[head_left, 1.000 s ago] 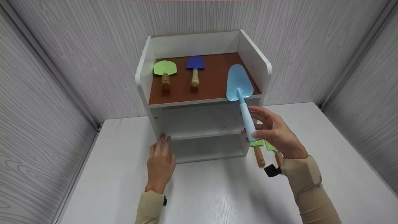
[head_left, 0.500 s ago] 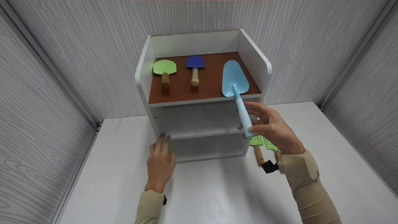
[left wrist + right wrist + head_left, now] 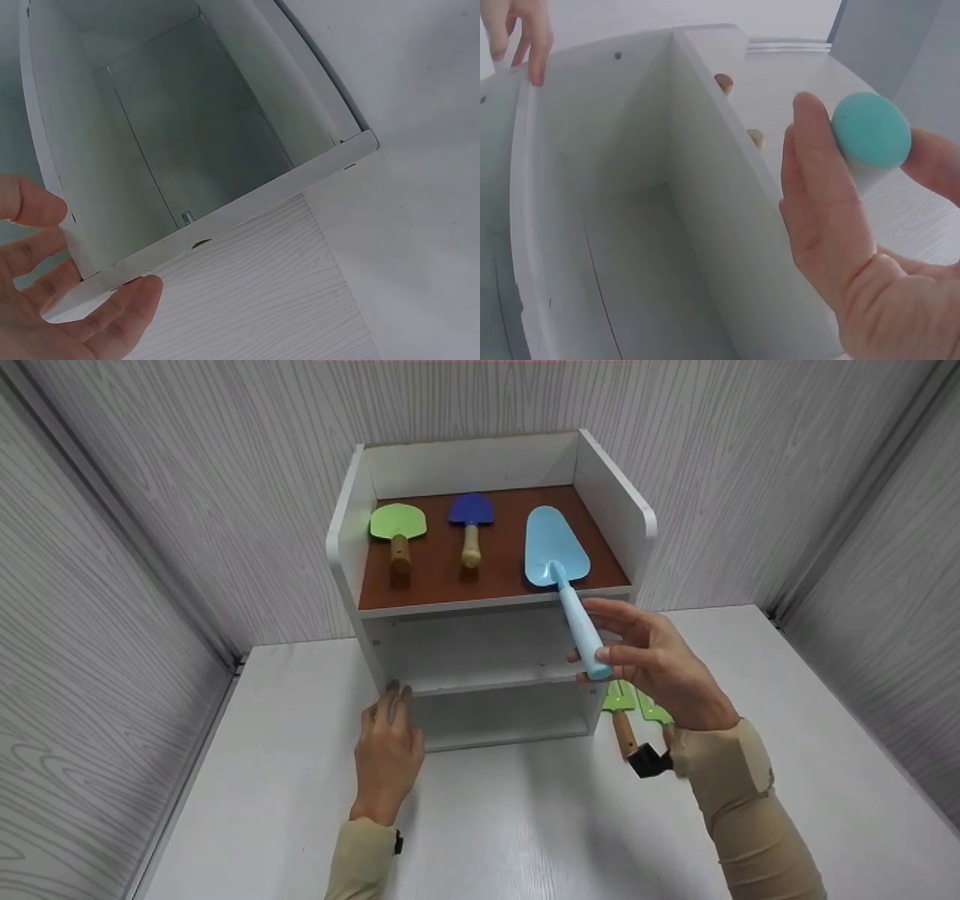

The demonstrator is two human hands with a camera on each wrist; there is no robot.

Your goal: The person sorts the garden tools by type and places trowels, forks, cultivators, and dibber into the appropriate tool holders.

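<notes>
My right hand (image 3: 651, 660) pinches the handle of a light blue garden trowel (image 3: 553, 540) between thumb and fingers. The trowel's wide blade points away over the right part of the brown top shelf (image 3: 431, 592); whether it touches is unclear. The round turquoise handle end (image 3: 871, 129) faces the right wrist view. On the left, my left hand (image 3: 388, 761) touches the front edge of the white shelf unit (image 3: 487, 690), its fingers fairly straight; the left wrist view shows fingertips (image 3: 139, 300) on either side of the side panel.
A green-bladed hand shovel (image 3: 399, 525) and a dark blue one (image 3: 471, 514) lie on the top shelf, handles forward. Two green tools with wooden handles, one slotted (image 3: 621, 701) and one beside it (image 3: 652, 709), lie right of the unit. Raised side panels (image 3: 619, 484) border the top.
My right hand has carried the trowel left and slightly away, so its blade is further over the top shelf. The left hand has stayed in place.
</notes>
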